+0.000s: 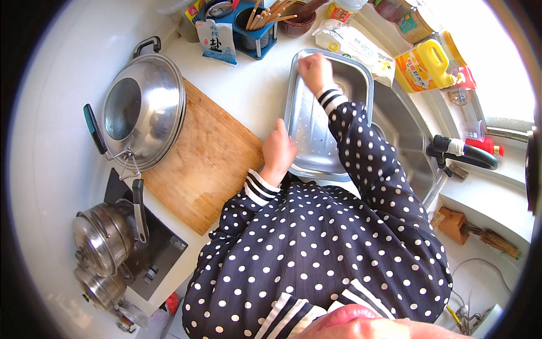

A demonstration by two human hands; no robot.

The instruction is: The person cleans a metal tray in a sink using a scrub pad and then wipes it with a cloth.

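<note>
A rectangular stainless steel pan (315, 127) lies before me, its right side overlapping the steel sink (400, 123). Small dots mark its floor; whether they are holes or drops I cannot tell. Along the pan's left rim my left hand (279, 148) is curled, gripping the edge with the thumb pointing away from me. My right hand (315, 74) reaches across to the pan's far left corner, its fingers bent into a fist over the rim. Something whitish shows by those fingers, too small to make out.
Left lies a wooden cutting board (211, 156), partly under a lidded wok (144, 114). Steel pots (103, 239) stand by a black cooktop (156, 258). Behind are a chopstick holder (256, 38), salt packet (217, 42) and wipes pack (355, 44). A yellow jug (423, 65) and black faucet (461, 152) flank the sink.
</note>
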